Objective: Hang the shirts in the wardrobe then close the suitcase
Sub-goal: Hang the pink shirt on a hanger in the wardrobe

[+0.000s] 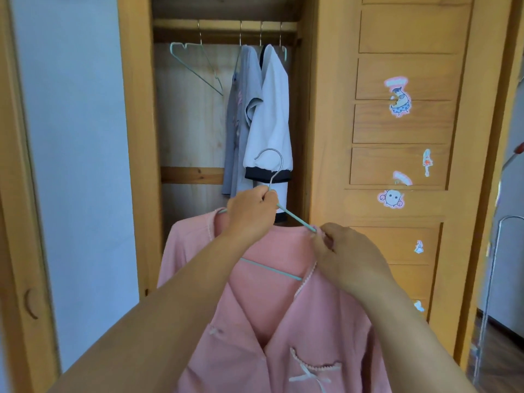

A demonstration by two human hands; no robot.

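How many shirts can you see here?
3. A grey shirt and a white shirt hang side by side on the wardrobe rail; a pink shirt is held on a hanger in front. More may be hidden behind them.

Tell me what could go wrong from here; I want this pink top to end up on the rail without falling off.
1. The pink top may not be seated: the right hand pinches its collar at the hanger arm's end, so that shoulder could slip off.
2. The left hand grips just below the hook, and the hanger is tilted, which might let the top slide.
3. On the rail, the hook could snag the white shirt or empty hanger.
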